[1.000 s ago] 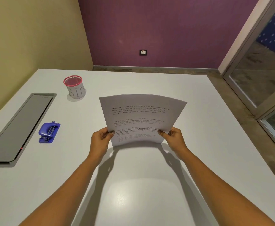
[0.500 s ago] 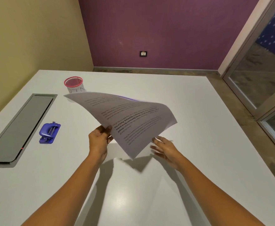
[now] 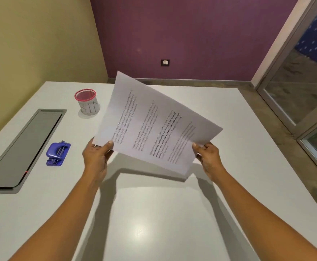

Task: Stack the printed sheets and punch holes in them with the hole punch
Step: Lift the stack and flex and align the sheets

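While both hands, left hand [image 3: 95, 157] and right hand [image 3: 208, 157], pinch thin, flexing printed sheets [image 3: 153, 127] above the glossy white table [image 3: 153, 223], a blue plastic hole punch [image 3: 58, 153] lies left of them, purple wall [image 3: 182, 34] beyond

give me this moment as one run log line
stage: squaring sheets | left hand: holds paper stack | right hand: holds same stack | stack: tilted, off table | hole punch: untouched, on table left
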A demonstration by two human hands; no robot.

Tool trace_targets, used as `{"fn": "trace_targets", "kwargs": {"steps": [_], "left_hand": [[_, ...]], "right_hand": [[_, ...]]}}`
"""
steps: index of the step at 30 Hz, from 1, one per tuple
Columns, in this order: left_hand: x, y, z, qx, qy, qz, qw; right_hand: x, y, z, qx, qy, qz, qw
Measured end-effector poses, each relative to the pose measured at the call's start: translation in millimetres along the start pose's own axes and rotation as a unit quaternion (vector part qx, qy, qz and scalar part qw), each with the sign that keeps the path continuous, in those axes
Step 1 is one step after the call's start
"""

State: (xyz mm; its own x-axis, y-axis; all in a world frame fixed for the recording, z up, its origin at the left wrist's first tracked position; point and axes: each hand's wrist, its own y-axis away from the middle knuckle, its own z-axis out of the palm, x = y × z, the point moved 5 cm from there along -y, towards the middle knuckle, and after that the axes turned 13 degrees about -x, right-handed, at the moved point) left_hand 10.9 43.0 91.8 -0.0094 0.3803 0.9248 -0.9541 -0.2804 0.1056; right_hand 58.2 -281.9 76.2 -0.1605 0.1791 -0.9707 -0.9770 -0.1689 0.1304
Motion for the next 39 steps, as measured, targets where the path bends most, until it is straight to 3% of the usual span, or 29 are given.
{"fn": "trace_targets", "kwargs": {"steps": [5,8,20,30,39], "left_hand": [[11.3,-13.6,-3.4,-0.118,-0.17,-0.035,0.978],[15.8,-23.1,-5.1,-0.135,-0.229,-0.04,0.963],[6.2,-28.6,-6.9,-0.089,-0.206,0.005,0.974],[-22.3,-14.3,-15.3,-0.087,-0.21,-0.011,0.974],[-10.4,-18.3,-11.0,-0.089,-0.201,0.011,0.976]], "right_hand": [[-16.8,-3.7,-10.4,0.012,0.026,-0.034,0.999],[-23.7,-5.1,-10.1,0.006,0.03,-0.05,0.998],[-23.9,-6.4,-4.3,-0.009,0.108,-0.068,0.992],[4.1,-3.2,-12.5,-0.002,0.113,-0.019,0.993],[-7.8,-3.6,-15.6,0.019,0.095,-0.041,0.994]]}}
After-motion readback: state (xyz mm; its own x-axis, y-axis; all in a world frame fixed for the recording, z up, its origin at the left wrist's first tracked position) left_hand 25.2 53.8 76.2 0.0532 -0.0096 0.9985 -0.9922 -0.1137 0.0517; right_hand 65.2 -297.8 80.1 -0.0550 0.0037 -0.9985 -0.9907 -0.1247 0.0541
